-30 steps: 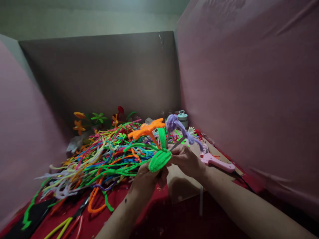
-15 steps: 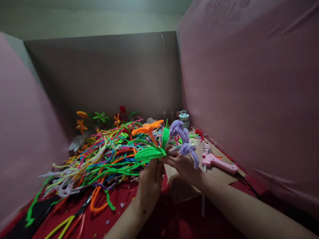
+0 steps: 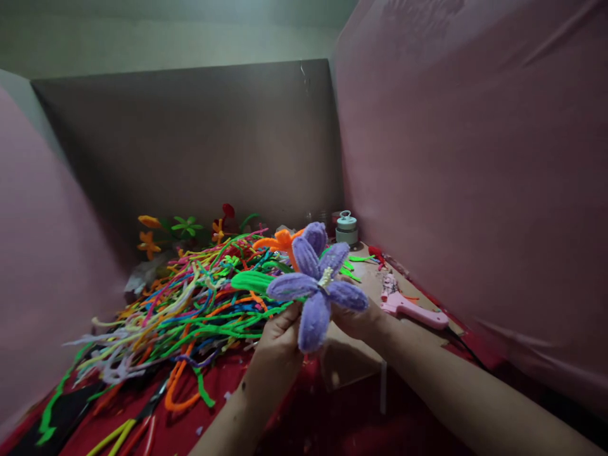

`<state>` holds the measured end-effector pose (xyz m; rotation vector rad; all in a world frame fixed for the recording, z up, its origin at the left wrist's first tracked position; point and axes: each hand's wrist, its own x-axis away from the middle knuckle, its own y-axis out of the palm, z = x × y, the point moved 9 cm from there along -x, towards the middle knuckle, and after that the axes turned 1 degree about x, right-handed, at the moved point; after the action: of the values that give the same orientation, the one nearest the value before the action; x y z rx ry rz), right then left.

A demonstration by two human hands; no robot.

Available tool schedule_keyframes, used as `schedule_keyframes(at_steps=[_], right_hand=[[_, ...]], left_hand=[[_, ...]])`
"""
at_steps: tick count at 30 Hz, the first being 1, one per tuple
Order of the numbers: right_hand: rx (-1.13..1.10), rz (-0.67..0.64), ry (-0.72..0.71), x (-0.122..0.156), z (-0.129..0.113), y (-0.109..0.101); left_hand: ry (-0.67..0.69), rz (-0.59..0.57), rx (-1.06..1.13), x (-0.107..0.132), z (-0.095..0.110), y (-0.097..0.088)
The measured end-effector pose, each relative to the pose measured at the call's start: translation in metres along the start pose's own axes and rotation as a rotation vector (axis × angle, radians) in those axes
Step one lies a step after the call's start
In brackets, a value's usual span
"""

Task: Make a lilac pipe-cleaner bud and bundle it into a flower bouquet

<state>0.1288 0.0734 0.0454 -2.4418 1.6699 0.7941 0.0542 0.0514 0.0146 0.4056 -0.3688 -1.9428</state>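
Both my hands hold a small bunch of pipe-cleaner flowers above the red table. A purple flower [image 3: 313, 288] with a pale centre faces me in front. Behind it stands an orange flower [image 3: 280, 241], and a green leaf [image 3: 251, 280] sticks out to the left. My left hand [image 3: 278, 345] is wrapped round the stems from below. My right hand [image 3: 358, 320] pinches the bunch from the right, partly hidden by the purple petals.
A big heap of loose coloured pipe cleaners [image 3: 185, 297] covers the table's left and middle. Finished flowers [image 3: 185, 225] stand at the back. A pink glue gun [image 3: 411, 309] lies on brown cardboard [image 3: 418, 329] at right. A small jar [image 3: 346, 228] sits near the back wall. Pink partitions close in both sides.
The bunch has been turned: the purple flower swung from the right side round to the front and now faces me, covering the green leaf and orange flower. Both hands stay on the stems.
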Motion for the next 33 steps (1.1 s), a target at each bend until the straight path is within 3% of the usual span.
schedule_keyframes(at_steps=[5,11,16,20,23,27,29,33], right_hand=[[0.072,-0.125,0.059,0.000,-0.018,0.009],[0.233,-0.091,0.074,-0.002,-0.023,0.002],[0.287,-0.013,0.015,-0.004,-0.021,-0.007],[0.182,0.040,-0.006,-0.003,-0.022,-0.007],[0.069,0.038,0.105,-0.002,-0.009,-0.005],[-0.062,-0.107,0.207,0.000,0.006,0.009],[-0.091,-0.171,0.181,0.001,0.006,0.016],[-0.130,-0.165,0.096,0.004,0.001,0.023]], left_hand=[[-0.052,-0.016,0.008,-0.001,-0.004,0.000],[-0.069,0.023,0.112,-0.002,-0.004,-0.003],[-0.084,-0.014,0.136,-0.003,-0.007,-0.004],[-0.061,-0.115,0.132,-0.002,-0.005,0.001],[-0.082,-0.151,0.146,0.000,-0.004,0.004],[-0.161,-0.222,0.204,0.004,-0.008,0.009],[-0.194,-0.287,0.235,0.006,-0.010,0.013],[-0.238,-0.348,0.245,0.008,-0.015,0.014]])
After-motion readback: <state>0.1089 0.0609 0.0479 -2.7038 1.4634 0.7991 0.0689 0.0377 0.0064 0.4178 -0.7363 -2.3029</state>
